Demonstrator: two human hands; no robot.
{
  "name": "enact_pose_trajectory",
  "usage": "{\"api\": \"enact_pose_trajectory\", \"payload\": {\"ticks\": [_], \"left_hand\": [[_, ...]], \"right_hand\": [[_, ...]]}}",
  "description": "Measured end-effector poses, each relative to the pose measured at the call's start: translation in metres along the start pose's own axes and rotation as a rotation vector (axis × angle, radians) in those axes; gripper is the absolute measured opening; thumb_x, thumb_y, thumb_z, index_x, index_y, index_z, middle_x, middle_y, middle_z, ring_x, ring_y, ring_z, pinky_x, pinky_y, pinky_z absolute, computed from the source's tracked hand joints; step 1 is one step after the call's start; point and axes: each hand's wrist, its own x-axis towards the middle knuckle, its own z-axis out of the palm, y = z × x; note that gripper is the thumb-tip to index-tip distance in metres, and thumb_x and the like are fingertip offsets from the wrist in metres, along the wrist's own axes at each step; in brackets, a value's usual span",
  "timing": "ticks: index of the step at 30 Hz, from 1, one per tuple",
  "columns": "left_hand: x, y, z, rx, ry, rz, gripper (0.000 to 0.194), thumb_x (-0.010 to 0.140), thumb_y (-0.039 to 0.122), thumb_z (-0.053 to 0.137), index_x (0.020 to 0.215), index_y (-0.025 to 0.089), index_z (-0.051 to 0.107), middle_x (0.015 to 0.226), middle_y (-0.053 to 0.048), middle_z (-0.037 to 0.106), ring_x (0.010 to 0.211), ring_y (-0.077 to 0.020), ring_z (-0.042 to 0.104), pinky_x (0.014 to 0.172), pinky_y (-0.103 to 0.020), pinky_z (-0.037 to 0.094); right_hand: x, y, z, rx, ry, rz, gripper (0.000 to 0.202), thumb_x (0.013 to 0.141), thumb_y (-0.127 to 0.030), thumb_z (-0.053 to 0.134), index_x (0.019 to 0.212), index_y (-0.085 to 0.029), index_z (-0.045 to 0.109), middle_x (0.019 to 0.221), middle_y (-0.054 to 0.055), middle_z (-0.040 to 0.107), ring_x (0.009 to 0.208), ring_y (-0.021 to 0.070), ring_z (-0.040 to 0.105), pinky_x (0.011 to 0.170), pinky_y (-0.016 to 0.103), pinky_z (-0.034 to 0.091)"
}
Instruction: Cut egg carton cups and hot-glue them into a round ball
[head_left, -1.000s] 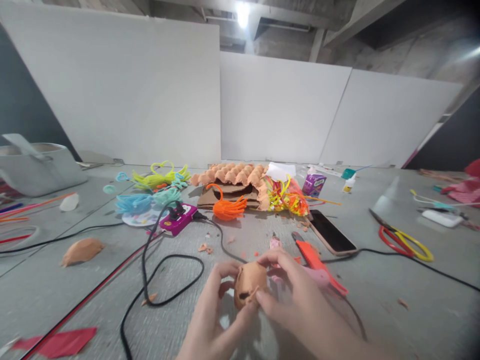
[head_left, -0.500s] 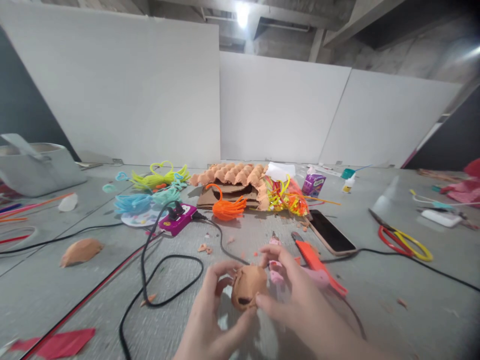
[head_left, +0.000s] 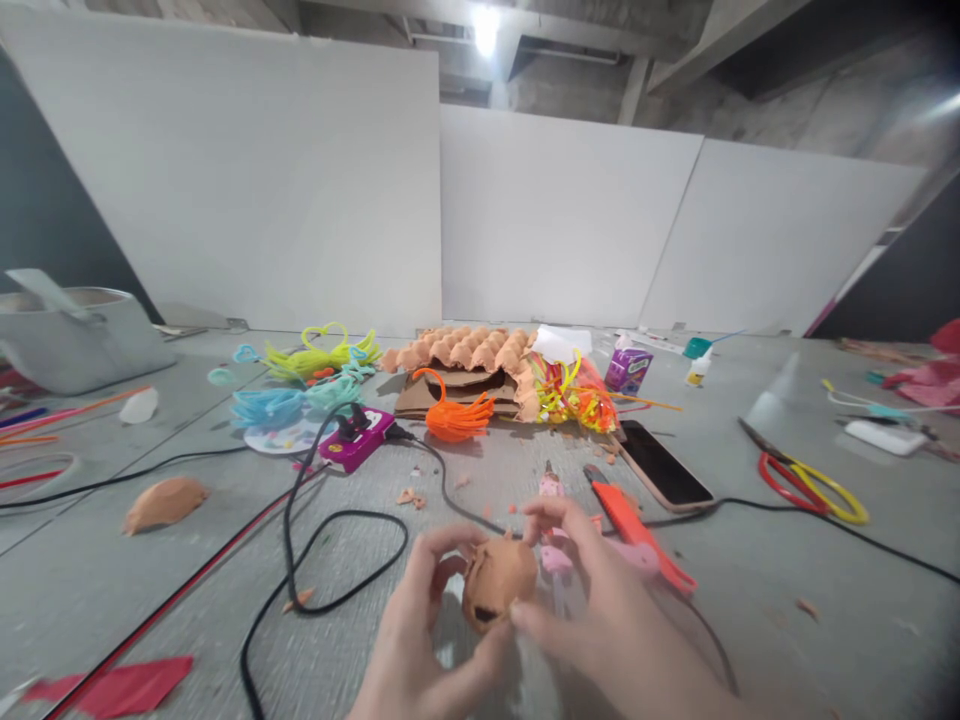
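We see a grey surface (head_left: 330, 660), with the bumpy tan egg tray (head_left: 480, 347) across its far middle. At the near middle, our right hand (head_left: 611, 620) and left hand (head_left: 412, 640) hold a tan egg-carton shell (head_left: 502, 575) between them. It lies directly between the fingers, inward of both hands, so neither is clearly nearer. Our left fingers curve around its left side in a fairly wide arch, with the thumb beneath its near edge; our right thumb meets its near right edge, while the right forefinger arches over by its far right side, contact there uncertain. The shell looks almost round, so we cannot settle its long axis. A dark opening (head_left: 486, 613) sits low on its near left part.

We cannot see its underside or inside, and some left fingertips are lost behind it. Our right hand covers part of the pink glue gun (head_left: 637, 557) beyond, just left of the orange utility knife (head_left: 634, 520), and our wrists are cut off or blurred at the near edge.
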Motion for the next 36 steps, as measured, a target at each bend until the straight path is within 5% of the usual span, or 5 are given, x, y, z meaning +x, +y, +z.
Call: {"api": "enact_pose_trajectory", "payload": {"ticks": [10,36], "left_hand": [[0.005,-0.001,-0.001,0.099,0.090,0.068,0.041,0.075,0.014,0.062,0.109,0.027,0.045,0.106,-0.004,0.059,0.100,-0.0214,0.061,0.080,-0.032,0.052],[0.008,0.004,-0.003,0.209,0.067,0.201,0.051,0.066,0.008,0.060,0.110,0.029,0.045,0.102,-0.002,0.062,0.095,-0.0210,0.062,0.076,-0.031,0.053]], "right_hand": [[0.001,-0.002,-0.004,0.045,-0.021,-0.038,0.035,0.062,-0.008,0.065,0.091,-0.027,0.065,0.100,-0.003,0.068,0.094,0.0199,0.064,0.087,0.031,0.050],[0.006,0.019,0.000,0.176,-0.121,-0.091,0.030,0.066,-0.017,0.070,0.094,-0.022,0.059,0.105,0.002,0.063,0.100,0.0222,0.058,0.082,0.035,0.044]]}}
